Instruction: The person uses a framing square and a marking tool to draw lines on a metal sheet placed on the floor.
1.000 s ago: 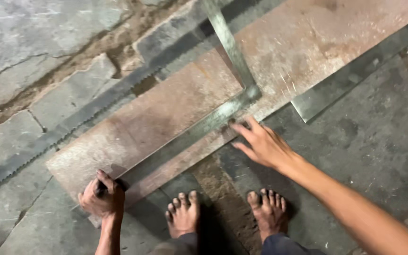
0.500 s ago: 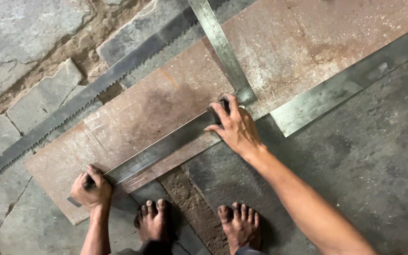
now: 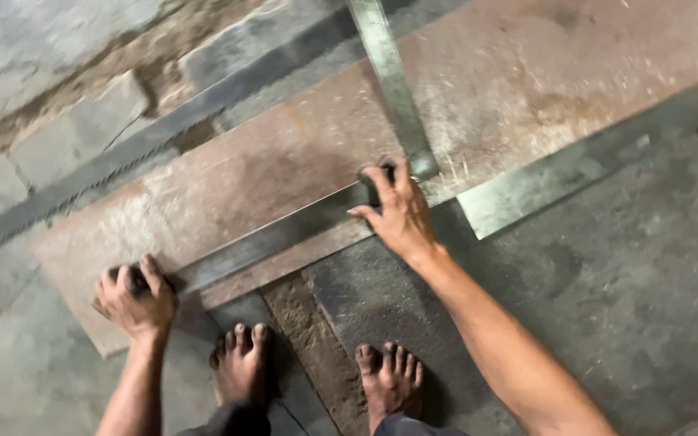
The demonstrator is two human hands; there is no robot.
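A long brownish stone slab [image 3: 284, 161] lies on the floor, running from lower left to upper right. A large metal L-shaped square [image 3: 276, 236] rests on it, one arm along the slab's near side, the other arm [image 3: 389, 73] crossing it toward the top. My right hand [image 3: 397, 211] presses down at the square's corner, fingers curled over the metal. My left hand [image 3: 135, 297] is closed around a small dark marking tool at the near arm's left end, close to the slab's corner. My two bare feet [image 3: 240, 363] stand just below the slab.
A long saw blade with teeth [image 3: 82, 182] lies on the floor beyond the slab. A flat metal strip [image 3: 575, 173] lies to the right along the slab's near edge. Rough grey stone paving [image 3: 624, 307] surrounds everything, with a dirt patch [image 3: 317, 355] between my feet.
My right hand moved from the floor beside the square onto its corner and now presses there. My left hand stays at the square's left end; the view shifted slightly.
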